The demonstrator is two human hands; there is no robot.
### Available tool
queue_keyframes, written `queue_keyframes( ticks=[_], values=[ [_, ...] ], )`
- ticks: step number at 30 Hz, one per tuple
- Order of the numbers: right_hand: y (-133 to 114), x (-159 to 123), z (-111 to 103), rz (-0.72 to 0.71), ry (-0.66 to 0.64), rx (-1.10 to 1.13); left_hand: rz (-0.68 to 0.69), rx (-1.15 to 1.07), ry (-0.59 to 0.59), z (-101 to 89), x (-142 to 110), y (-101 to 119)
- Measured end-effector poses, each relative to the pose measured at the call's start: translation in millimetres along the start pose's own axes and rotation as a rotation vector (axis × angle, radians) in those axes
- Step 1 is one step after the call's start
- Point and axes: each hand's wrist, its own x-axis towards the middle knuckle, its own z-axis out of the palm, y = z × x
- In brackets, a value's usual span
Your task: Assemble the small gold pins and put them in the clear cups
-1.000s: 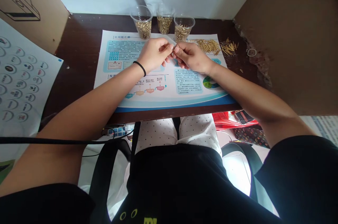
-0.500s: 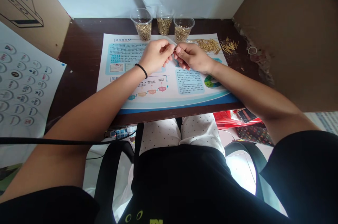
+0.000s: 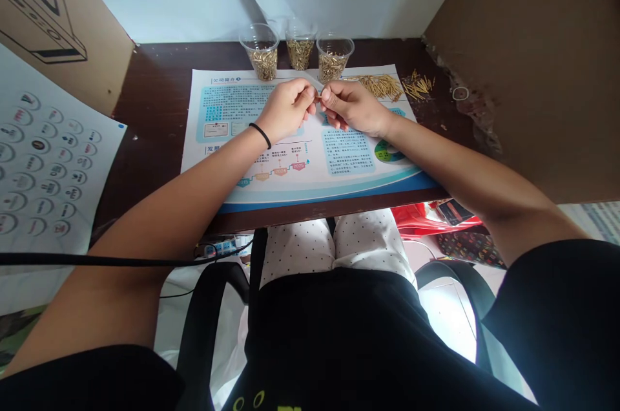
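My left hand (image 3: 289, 110) and my right hand (image 3: 357, 107) meet fingertip to fingertip above a printed sheet (image 3: 271, 188). Between them is a tiny brass-coloured pin (image 3: 318, 97), pinched from both sides by thumb and forefinger. Most of the pin is covered by the fingers, so whether it is one piece or two cannot be made out. Just behind the hands stand three clear plastic cups, the left cup (image 3: 259, 42), the middle cup (image 3: 300, 33) and the right cup (image 3: 335, 48), each partly filled with small brass pieces. Right of my right hand lies a pile of longer brass pins (image 3: 380, 86).
A second heap of brass pins (image 3: 419, 86) lies on the dark table (image 3: 159, 68), beyond the sheet's right edge. Cardboard (image 3: 533, 88) walls the right side. At left hangs a sheet of logos (image 3: 48, 152). A black cable (image 3: 111, 260) crosses above my left forearm.
The camera view has shifted slightly. Both hands keep their fingertip pinch, with the brass pin showing a little more clearly between them.
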Motion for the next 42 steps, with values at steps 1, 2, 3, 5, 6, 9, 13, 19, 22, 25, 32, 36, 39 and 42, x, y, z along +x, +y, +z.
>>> queue_keyframes(
  ticks=[1,2,3,5,6,9,13,19,22,25,32,36,39,42],
  values=[
    [0.0,-0.1,0.0,0.000,0.002,0.004,0.002,-0.003,-0.002,-0.3,-0.5,0.9],
    [-0.1,-0.2,0.1,0.001,0.004,0.007,0.005,-0.007,-0.002,-0.5,-1.0,1.8],
    [-0.2,-0.3,0.3,0.003,0.005,0.009,0.008,-0.013,-0.002,-0.7,-1.4,2.4],
    [-0.2,-0.3,0.7,0.007,0.009,0.011,0.013,-0.019,-0.004,-1.0,-1.8,3.1],
    [-0.2,-0.4,1.0,0.010,0.010,0.010,0.014,-0.017,-0.004,-1.0,-1.9,3.0],
    [-0.6,-0.7,2.0,0.019,0.020,-0.002,0.018,0.013,0.009,-1.1,-1.7,2.0],
    [-3.1,-1.8,2.8,0.024,0.037,-0.009,0.023,0.044,0.032,-0.7,-1.6,1.9],
    [-4.9,-2.2,0.2,0.007,-0.021,-0.002,0.071,0.043,0.001,-1.7,-2.6,3.9],
    [-4.0,-1.6,-0.8,-0.012,-0.046,0.011,0.100,0.040,-0.039,-3.6,-3.4,3.3],
    [-2.8,-1.0,-0.7,0.014,-0.037,0.053,0.119,0.056,-0.053,-5.2,-4.2,2.7],
    [-4.9,-1.4,0.2,0.089,-0.044,0.138,0.140,0.054,-0.023,-3.1,-4.5,2.9],
    [-5.1,-1.1,0.7,0.086,-0.051,0.167,0.122,0.014,-0.001,-0.7,-3.4,2.9],
    [-4.0,-1.0,1.1,0.073,-0.056,0.172,0.114,0.006,0.020,0.5,-3.3,3.6],
    [-3.4,-1.2,1.7,0.067,-0.051,0.174,0.100,0.012,0.040,1.1,-4.2,4.9]
  ],
)
